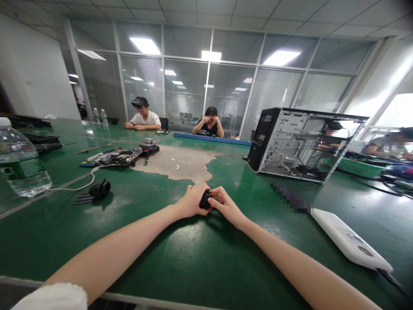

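Observation:
A small black rounded object is held between my two hands over the middle of the green table; its kind is not clear. From its left side, my left hand wraps round it, and part of the object is hidden by the fingers. Thumb and fingers of my right hand pinch it from the right. Both hands are closed on the same object, close above the tabletop.
Left lie a black clip-like part, a circuit board and a water bottle. An open computer case stands right, near a white device. Beyond the table sit two people; another is at far right.

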A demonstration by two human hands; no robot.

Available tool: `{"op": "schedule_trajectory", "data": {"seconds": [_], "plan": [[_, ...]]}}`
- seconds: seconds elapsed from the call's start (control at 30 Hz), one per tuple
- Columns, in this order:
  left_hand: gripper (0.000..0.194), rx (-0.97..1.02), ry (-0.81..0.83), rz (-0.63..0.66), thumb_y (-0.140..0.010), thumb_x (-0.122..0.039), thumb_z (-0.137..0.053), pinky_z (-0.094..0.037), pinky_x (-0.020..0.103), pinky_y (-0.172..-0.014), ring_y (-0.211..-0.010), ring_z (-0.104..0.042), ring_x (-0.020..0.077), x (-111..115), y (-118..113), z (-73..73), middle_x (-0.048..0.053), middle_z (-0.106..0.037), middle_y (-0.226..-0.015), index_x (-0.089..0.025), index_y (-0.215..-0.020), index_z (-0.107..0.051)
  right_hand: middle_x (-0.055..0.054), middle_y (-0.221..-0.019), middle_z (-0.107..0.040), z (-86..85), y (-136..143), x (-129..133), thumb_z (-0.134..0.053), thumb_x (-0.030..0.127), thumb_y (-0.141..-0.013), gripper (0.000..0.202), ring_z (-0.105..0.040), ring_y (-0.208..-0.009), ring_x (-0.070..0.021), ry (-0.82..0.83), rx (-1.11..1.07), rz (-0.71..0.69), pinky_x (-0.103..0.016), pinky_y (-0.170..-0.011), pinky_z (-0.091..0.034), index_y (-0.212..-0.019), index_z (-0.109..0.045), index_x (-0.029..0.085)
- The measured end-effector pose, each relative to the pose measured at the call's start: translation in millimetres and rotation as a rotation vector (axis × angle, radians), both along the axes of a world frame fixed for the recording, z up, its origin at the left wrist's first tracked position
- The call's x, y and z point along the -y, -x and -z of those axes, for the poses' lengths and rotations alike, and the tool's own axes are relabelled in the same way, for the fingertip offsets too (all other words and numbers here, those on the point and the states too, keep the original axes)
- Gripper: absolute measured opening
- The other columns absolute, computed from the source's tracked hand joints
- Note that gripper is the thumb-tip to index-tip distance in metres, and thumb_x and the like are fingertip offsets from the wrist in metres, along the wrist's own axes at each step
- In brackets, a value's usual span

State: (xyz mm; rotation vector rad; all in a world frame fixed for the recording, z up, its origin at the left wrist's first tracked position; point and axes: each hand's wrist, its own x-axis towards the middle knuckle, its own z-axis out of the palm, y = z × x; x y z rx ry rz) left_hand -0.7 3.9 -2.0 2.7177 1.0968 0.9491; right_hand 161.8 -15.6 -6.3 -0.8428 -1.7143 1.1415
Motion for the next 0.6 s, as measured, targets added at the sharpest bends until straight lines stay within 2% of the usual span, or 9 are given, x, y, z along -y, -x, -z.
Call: {"op": "schedule_trajectory", "data": {"seconds": [0.13,0.37,0.6], "plan": [[0.056,-0.008,0.004,0.002,-0.057,-0.036,-0.063,-0.029,0.033,-0.078,-0.092,-0.049,0.0218,0.3,-0.1,-0.5,0.003,-0.053,-0.098,-0.021,-0.105,-0.038,-0.002,-0.092,-0.049,-1.1,-0.6,-1.5,-0.057,0.035,-0.072,0.030,-0.053,-0.071,-0.0108,0.027,0.026,0.041,-0.029,-0.068,-0.044,-0.094,-0.043,0.021],[0.056,-0.012,-0.007,-0.002,-0.057,-0.035,-0.063,-0.029,0.033,-0.077,-0.091,-0.049,0.0222,-0.2,-0.2,0.5,0.003,-0.053,-0.096,-0.020,-0.105,-0.038,0.000,-0.091,-0.050,-4.6,-1.7,0.7,-0.064,0.030,-0.065,0.030,-0.053,-0.081,-0.0135,0.000,-0.034,-0.048,-0.028,-0.068,-0.045,-0.083,-0.043,0.021],[0.060,0.007,-0.017,0.004,-0.057,-0.037,-0.064,-0.029,0.033,-0.078,-0.092,-0.049,0.0221,-2.4,1.1,3.5,0.004,-0.053,-0.102,-0.020,-0.108,-0.036,0.001,-0.089,-0.050,-1.9,-1.0,-0.5,-0.056,0.036,-0.072,0.023,-0.053,-0.071,-0.0096,0.040,-0.062,-0.021,-0.025,-0.065,-0.045,-0.084,-0.044,0.021]]}}
